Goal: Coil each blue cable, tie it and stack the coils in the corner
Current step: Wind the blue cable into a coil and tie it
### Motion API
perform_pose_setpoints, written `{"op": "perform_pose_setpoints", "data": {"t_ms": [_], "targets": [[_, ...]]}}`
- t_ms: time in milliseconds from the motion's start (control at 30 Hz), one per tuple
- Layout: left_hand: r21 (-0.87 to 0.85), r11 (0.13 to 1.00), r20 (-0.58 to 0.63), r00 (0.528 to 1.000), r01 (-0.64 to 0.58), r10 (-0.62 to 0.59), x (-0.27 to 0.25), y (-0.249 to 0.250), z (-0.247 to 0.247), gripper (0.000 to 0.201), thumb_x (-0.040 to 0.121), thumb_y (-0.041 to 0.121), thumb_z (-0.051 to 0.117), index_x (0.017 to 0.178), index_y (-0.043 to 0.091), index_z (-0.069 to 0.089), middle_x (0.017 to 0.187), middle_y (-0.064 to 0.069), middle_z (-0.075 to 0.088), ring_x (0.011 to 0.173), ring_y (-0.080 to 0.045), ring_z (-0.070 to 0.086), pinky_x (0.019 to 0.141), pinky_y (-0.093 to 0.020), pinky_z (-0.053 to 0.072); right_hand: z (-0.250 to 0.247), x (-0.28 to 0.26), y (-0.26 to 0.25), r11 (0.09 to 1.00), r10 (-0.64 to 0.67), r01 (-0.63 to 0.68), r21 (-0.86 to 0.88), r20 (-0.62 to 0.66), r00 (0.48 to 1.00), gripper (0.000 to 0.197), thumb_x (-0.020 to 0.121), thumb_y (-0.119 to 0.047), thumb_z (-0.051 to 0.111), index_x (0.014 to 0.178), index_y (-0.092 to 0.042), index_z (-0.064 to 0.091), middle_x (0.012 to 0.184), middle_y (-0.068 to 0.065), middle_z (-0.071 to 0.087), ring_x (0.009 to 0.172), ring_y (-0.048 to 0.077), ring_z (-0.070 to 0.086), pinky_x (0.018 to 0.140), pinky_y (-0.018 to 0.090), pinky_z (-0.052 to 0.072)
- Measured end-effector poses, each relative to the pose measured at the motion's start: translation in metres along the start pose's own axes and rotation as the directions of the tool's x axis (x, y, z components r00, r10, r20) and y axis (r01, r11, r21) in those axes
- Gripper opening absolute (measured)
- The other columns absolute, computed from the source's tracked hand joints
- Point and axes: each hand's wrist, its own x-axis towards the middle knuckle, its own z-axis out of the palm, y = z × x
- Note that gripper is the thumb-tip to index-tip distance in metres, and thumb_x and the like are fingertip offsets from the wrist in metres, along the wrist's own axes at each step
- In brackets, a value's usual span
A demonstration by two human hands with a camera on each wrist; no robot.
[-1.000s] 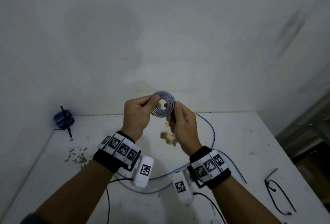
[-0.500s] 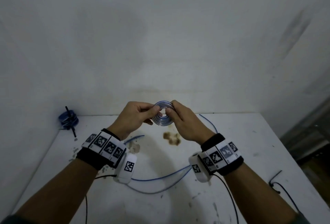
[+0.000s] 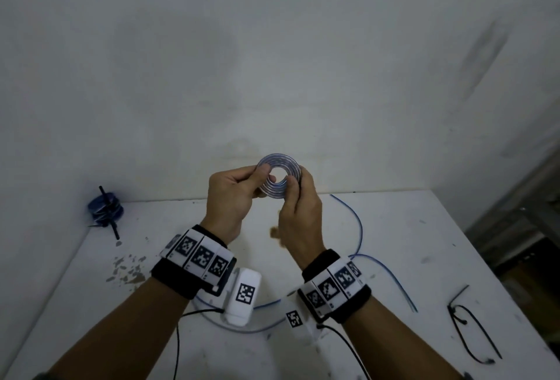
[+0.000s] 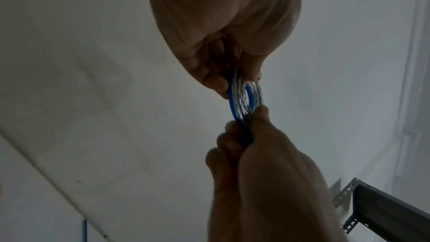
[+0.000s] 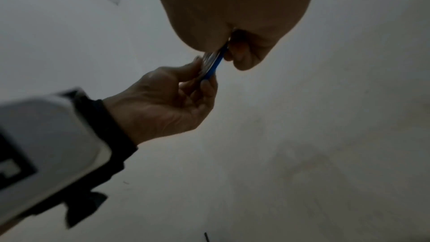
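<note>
- Trailing across the near part of the bench (image 3: 394, 228), the loose blue cable (image 3: 360, 222) lies in open loops under the wrists; two black ties (image 3: 472, 331) lie well apart from it at the near right edge, probably kept there within reach for the tying step.
- Above it, the left hand (image 3: 231, 198) pinches the left rim of the coil (image 3: 278, 178), thumb on the near face and fingers behind, which seems meant to stop the turns springing open.
- The right hand (image 3: 298, 213) pinches the lower right rim the same way, with thumb and fingers curled round the wound strands; I judge it is feeding or seating the next turn.
- The coil is held off the bench, at about chest height in front of the wall, as a flat ring standing on edge: its open face is turned toward the person and its axis runs away from them toward the wall. The left wrist view shows it edge-on, thin and blue.
- Farthest off, in the far left corner, finished blue coils (image 3: 106, 207) sit stacked, with a black tie end sticking up.
</note>
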Motion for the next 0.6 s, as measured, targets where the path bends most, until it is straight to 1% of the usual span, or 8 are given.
{"op": "perform_pose_setpoints", "data": {"t_ms": [100,167,233,300,367,467,533,600], "targets": [[-0.005,0.997,0.064,0.995,0.072,-0.071,-0.001,0.0,-0.001,0.019,0.09,0.016,0.068,0.098,0.0,0.076,0.089,-0.015,0.076,0.082,-0.025,0.07,0.085,-0.041,0.059,0.003,-0.001,-0.003,0.98,0.143,-0.152,0.132,0.076,0.987,0.037,0.107,-0.027,0.032,0.141,-0.017,0.039,0.121,0.0,0.061,0.1,0.005,0.057,0.089,0.019,0.045],[-0.032,0.993,0.093,0.989,0.115,-0.112,-0.004,-0.002,-0.005,0.021,0.091,0.015,0.067,0.102,-0.001,0.074,0.095,-0.015,0.076,0.087,-0.025,0.071,0.082,-0.033,0.059,0.001,0.003,-0.006,0.9,0.287,-0.312,0.303,0.125,0.95,0.041,0.107,-0.032,0.029,0.145,-0.021,0.039,0.124,0.006,0.06,0.095,0.01,0.056,0.084,0.026,0.047],[-0.082,0.983,0.113,0.982,0.164,-0.155,-0.008,-0.006,-0.007,0.021,0.091,0.013,0.066,0.102,-0.002,0.073,0.099,-0.016,0.075,0.091,-0.024,0.071,0.08,-0.028,0.058,-0.002,0.012,-0.011,0.707,0.426,-0.455,0.541,0.188,0.885,0.04,0.107,-0.026,0.028,0.142,-0.02,0.047,0.128,0.01,0.061,0.104,0.017,0.059,0.093,0.032,0.047],[-0.117,0.971,0.145,0.971,0.207,-0.19,-0.011,-0.011,-0.01,0.022,0.087,0.014,0.068,0.1,-0.003,0.073,0.101,-0.017,0.074,0.094,-0.024,0.071,0.081,-0.027,0.057,-0.007,0.019,-0.014,0.498,0.486,-0.505,0.705,0.256,0.836,0.043,0.105,-0.025,0.026,0.14,-0.014,0.05,0.133,0.013,0.059,0.115,0.022,0.058,0.103,0.034,0.044],[-0.125,0.962,0.184,0.958,0.243,-0.218,-0.013,-0.013,-0.013,0.028,0.079,0.018,0.072,0.098,-0.003,0.074,0.1,-0.018,0.074,0.094,-0.024,0.071,0.082,-0.026,0.057,-0.01,0.023,-0.014,0.385,0.517,-0.513,0.767,0.282,0.808,0.044,0.104,-0.024,0.025,0.135,-0.008,0.053,0.124,0.014,0.062,0.109,0.021,0.06,0.097,0.031,0.046],[-0.127,0.952,0.224,0.943,0.277,-0.245,-0.012,-0.012,-0.018,0.032,0.073,0.019,0.074,0.094,-0.004,0.073,0.099,-0.019,0.074,0.092,-0.023,0.071,0.081,-0.026,0.057,-0.007,0.021,-0.015,0.288,0.582,-0.505,0.814,0.271,0.767,0.03,0.102,-0.016,0.027,0.113,-0.01,0.055,0.099,0.009,0.058,0.089,0.02,0.056,0.084,0.03,0.044],[-0.163,0.942,0.225,0.941,0.292,-0.253,-0.013,-0.012,-0.018,0.03,0.072,0.017,0.074,0.092,-0.005,0.073,0.097,-0.019,0.074,0.089,-0.022,0.071,0.08,-0.027,0.058,-0.003,0.019,-0.017,0.277,0.61,-0.498,0.822,0.25,0.752,0.024,0.101,-0.011,0.029,0.101,-0.012,0.053,0.086,0.006,0.057,0.079,0.019,0.054,0.076,0.03,0.044],[-0.212,0.928,0.208,0.942,0.306,-0.263,-0.014,-0.014,-0.016,0.029,0.072,0.016,0.073,0.092,-0.005,0.073,0.096,-0.018,0.074,0.088,-0.021,0.07,0.083,-0.027,0.059,0.001,0.017,-0.018,0.325,0.639,-0.488,0.81,0.192,0.745,0.022,0.099,-0.005,0.034,0.098,-0.01,0.056,0.082,0.007,0.059,0.077,0.019,0.055,0.075,0.031,0.046]]}}
